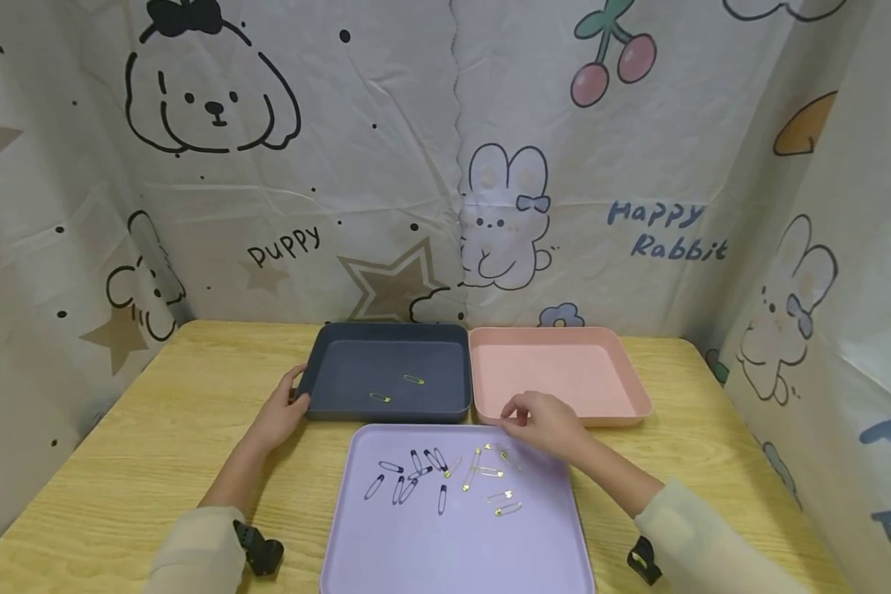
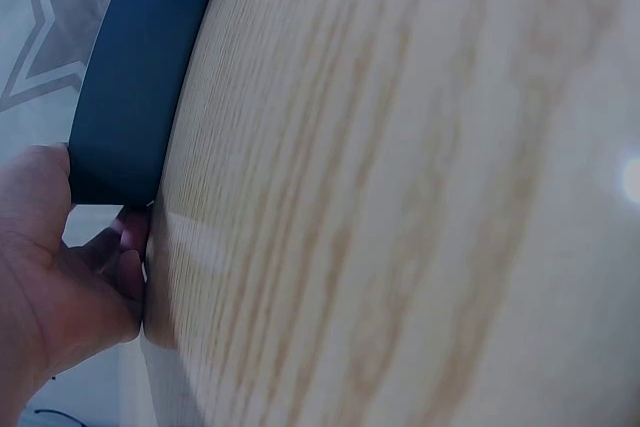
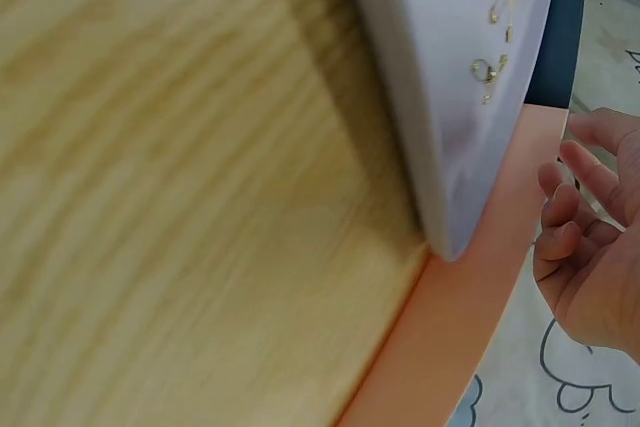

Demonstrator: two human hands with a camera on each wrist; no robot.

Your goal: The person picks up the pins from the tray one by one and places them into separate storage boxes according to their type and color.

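Observation:
My left hand (image 1: 280, 415) holds the left side of a dark blue tray (image 1: 386, 415). In the left wrist view its thumb (image 2: 45, 162) lies against the tray's end, with the other fingers curled below at the table. Two yellow safety pins (image 1: 413, 379) lie in this tray. My right hand (image 1: 542, 422), fingers loosely bent, hovers over the near left rim of a pink tray (image 1: 557, 363); I see nothing between its fingers. On a lilac tray (image 1: 453, 553) in front lie several black safety pins (image 1: 442, 499) and several yellow safety pins (image 1: 472, 470).
The dark blue and pink trays stand side by side at the back of a wood-grain table (image 1: 156, 429), with the lilac tray close before them. A printed curtain (image 1: 386, 165) hangs behind and at both sides.

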